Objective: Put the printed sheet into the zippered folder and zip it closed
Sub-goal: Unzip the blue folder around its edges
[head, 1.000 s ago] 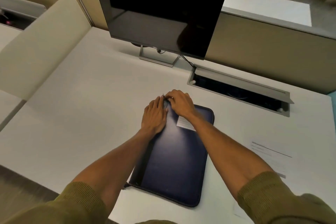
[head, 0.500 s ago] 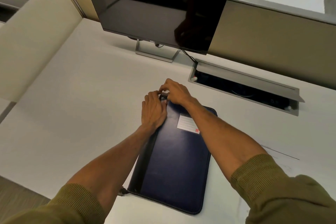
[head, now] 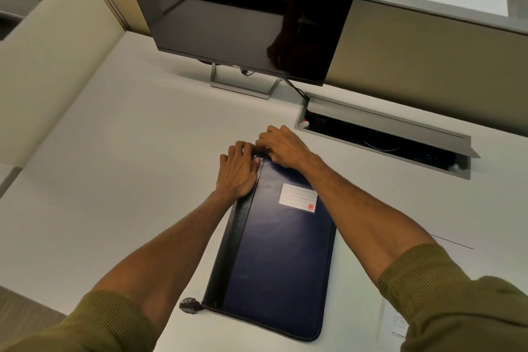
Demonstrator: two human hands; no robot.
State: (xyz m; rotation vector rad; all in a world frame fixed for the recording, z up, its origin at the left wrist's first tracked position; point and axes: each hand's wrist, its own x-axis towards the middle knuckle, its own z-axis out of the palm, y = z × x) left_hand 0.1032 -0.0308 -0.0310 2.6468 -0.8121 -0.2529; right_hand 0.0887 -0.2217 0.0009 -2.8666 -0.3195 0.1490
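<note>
Left hand [head: 238, 173] presses flat on the zippered folder [head: 274, 246]; right hand [head: 281, 147] pinches its zipper at the far corner; unzipping likely comes next.

An office workstation: a white laminate desk [head: 120, 168] carries a black flat-screen monitor [head: 243, 8] on a silver stand, a grey cable-access hatch [head: 383, 134] near its back edge, and beige partition panels [head: 428, 66] behind.

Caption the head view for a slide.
Both hands, left and right, work the far corner of a flat navy zippered folder on a white desk.
</note>
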